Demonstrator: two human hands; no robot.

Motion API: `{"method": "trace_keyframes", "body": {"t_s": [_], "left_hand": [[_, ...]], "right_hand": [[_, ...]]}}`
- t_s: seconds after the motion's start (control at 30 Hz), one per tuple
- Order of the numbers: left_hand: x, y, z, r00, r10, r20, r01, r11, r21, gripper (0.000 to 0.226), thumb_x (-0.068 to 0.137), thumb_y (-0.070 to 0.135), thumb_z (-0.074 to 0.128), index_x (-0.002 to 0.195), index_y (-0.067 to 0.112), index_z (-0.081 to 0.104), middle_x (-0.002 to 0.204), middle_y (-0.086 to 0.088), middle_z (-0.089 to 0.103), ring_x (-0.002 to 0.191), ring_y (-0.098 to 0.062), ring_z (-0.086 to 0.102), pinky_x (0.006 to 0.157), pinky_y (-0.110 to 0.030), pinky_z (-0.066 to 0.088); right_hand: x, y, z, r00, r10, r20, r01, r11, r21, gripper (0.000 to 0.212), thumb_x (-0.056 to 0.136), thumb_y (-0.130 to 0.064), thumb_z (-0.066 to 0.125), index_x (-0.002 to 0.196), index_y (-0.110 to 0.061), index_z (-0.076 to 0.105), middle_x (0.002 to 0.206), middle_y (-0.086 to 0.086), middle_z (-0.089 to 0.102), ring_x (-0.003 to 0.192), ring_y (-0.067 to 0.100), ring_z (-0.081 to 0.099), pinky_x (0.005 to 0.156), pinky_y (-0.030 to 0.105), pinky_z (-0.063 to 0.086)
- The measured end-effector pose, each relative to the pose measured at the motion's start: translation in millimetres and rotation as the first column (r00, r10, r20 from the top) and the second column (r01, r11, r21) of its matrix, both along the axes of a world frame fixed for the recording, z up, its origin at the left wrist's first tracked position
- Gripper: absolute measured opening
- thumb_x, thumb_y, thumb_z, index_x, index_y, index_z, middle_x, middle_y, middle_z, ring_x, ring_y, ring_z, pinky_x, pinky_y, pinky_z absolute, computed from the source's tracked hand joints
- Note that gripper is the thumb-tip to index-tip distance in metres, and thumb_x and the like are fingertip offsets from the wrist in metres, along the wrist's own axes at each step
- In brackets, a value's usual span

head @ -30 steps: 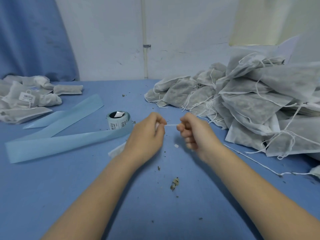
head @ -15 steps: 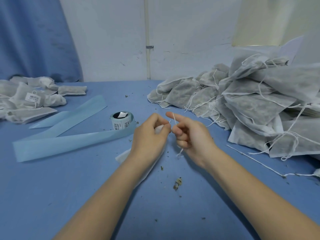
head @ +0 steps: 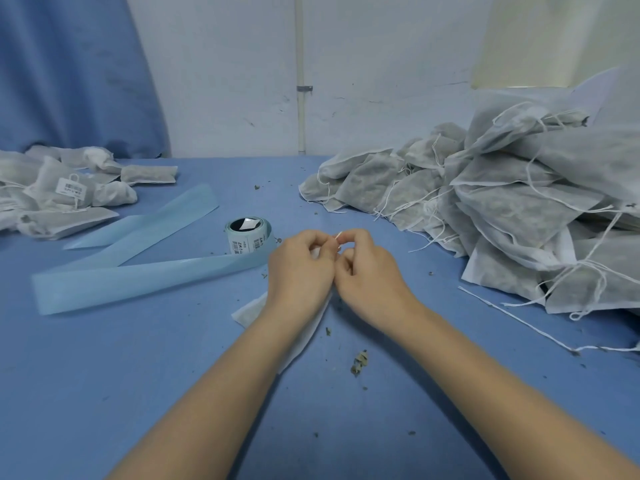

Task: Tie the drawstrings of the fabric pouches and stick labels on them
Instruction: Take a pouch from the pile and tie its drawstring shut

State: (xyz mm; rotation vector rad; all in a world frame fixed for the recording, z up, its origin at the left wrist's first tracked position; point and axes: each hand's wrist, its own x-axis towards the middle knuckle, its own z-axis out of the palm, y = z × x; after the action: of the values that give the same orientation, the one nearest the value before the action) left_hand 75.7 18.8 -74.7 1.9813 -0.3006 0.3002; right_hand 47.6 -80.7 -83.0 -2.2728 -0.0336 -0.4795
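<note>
Pouch in hand: one flat white non-woven fabric pouch [head: 304,327] lying on the blue bench [head: 104,375] near centre, largely hidden under the wrists. Its thin white drawstring [head: 338,234] shows only as a short end poking up between the fingertips.

Hands: left hand [head: 299,271] and right hand [head: 369,275] pressed together above the pouch mouth, fingers of both curled and pinching the drawstring. Knot judged in progress; whether it is finished cannot be told, as the fingers cover it.

Done stock: small heap of tied grey-white filled pouches [head: 69,195] at far left of the bench, one bearing a white barcode label [head: 71,188]. Other labels in that heap are not visible.

Stock remaining: large pile of grey-white filled pouches with loose white strings [head: 502,209] at right, well apart from the done heap and far bigger. Judged the bulk of the job.

Label supply: pale blue roll of white barcode labels [head: 247,237] just left of the left hand, with long strips of stripped pale blue backing paper [head: 138,278] trailing leftward.

Left for this pouch: complete the knot, then stick on a label.
</note>
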Motion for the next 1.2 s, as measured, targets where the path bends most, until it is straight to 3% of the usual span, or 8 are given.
{"method": "trace_keyframes", "body": {"t_s": [0.17,0.4,0.5,0.67,0.8,1.0,1.13,1.2], "left_hand": [[0.2,3.6,1.1,0.999,0.006,-0.051,-0.010,0.997,-0.080,0.014,0.091,0.020,0.057,0.083,0.018,0.068,0.074,0.013,0.067,0.081,-0.007,0.060,0.068,-0.012,0.040],[0.8,10.6,4.0,0.981,-0.132,-0.143,0.086,0.954,-0.287,0.023,0.091,0.015,0.058,0.070,0.021,0.065,0.067,0.010,0.066,0.073,-0.006,0.059,0.078,-0.024,0.044],[0.1,13.7,4.6,0.967,-0.210,-0.143,0.170,0.954,-0.247,0.025,0.092,0.015,0.058,0.069,0.021,0.068,0.066,0.011,0.066,0.075,-0.005,0.060,0.081,-0.026,0.044],[-4.1,19.2,9.7,0.944,-0.306,-0.124,0.294,0.950,-0.104,0.020,0.089,0.022,0.063,0.072,0.029,0.070,0.071,0.011,0.068,0.077,-0.003,0.061,0.077,-0.016,0.043],[-9.0,12.6,7.5,0.984,-0.171,-0.055,0.172,0.985,0.032,0.014,0.088,0.028,0.064,0.076,0.026,0.072,0.076,0.006,0.070,0.071,-0.005,0.059,0.063,-0.014,0.041],[-9.9,6.9,4.4,0.998,-0.064,-0.009,0.064,0.996,0.056,0.015,0.089,0.025,0.060,0.083,0.022,0.073,0.079,0.003,0.071,0.076,-0.011,0.060,0.062,-0.013,0.039],[-10.2,6.2,4.6,0.999,-0.039,0.002,0.039,0.997,0.062,0.014,0.089,0.025,0.060,0.085,0.020,0.072,0.082,0.006,0.071,0.084,-0.010,0.062,0.067,-0.011,0.039],[-9.3,5.4,4.1,0.999,-0.041,-0.014,0.041,0.999,0.026,0.014,0.090,0.023,0.058,0.086,0.018,0.071,0.084,0.006,0.071,0.086,-0.012,0.062,0.078,-0.021,0.044]], "right_hand": [[-0.6,-1.6,1.6,0.996,-0.082,0.039,0.079,0.994,0.074,0.020,0.094,-0.017,0.050,0.103,-0.016,0.032,0.058,-0.005,0.049,0.056,0.003,0.048,0.053,0.014,0.037],[1.7,-19.2,2.6,0.975,0.010,-0.222,0.098,0.878,0.469,0.012,0.087,-0.035,0.066,0.089,-0.024,0.069,0.063,-0.017,0.055,0.060,0.004,0.047,0.064,0.022,0.040],[0.7,-25.2,6.5,0.968,0.119,-0.223,0.021,0.841,0.541,0.017,0.088,-0.028,0.066,0.094,-0.013,0.074,0.044,-0.020,0.045,0.044,0.004,0.032,0.053,0.016,0.034],[-1.6,-33.4,14.5,0.964,0.150,-0.220,0.015,0.795,0.607,0.014,0.078,-0.025,0.075,0.073,-0.013,0.075,0.046,-0.012,0.037,0.042,0.007,0.025,0.038,0.012,0.028],[-1.8,-32.4,13.8,0.961,0.118,-0.248,0.104,0.680,0.726,0.019,0.075,-0.018,0.078,0.082,-0.003,0.071,0.060,0.000,0.034,0.045,0.011,0.022,0.035,0.014,0.030],[-4.1,-27.0,13.4,0.978,0.107,-0.178,0.089,0.557,0.825,0.024,0.081,-0.027,0.072,0.074,-0.003,0.072,0.052,-0.003,0.045,0.040,0.007,0.027,0.036,0.016,0.023],[-7.8,-21.9,11.0,0.987,0.069,-0.146,0.061,0.680,0.731,0.009,0.078,-0.014,0.074,0.070,-0.011,0.077,0.047,-0.009,0.047,0.041,0.006,0.030,0.040,0.015,0.028],[-7.5,-20.9,10.8,0.988,0.042,-0.150,0.082,0.681,0.728,0.008,0.078,-0.010,0.073,0.071,-0.011,0.076,0.048,-0.007,0.048,0.040,0.006,0.030,0.040,0.015,0.029]]}}
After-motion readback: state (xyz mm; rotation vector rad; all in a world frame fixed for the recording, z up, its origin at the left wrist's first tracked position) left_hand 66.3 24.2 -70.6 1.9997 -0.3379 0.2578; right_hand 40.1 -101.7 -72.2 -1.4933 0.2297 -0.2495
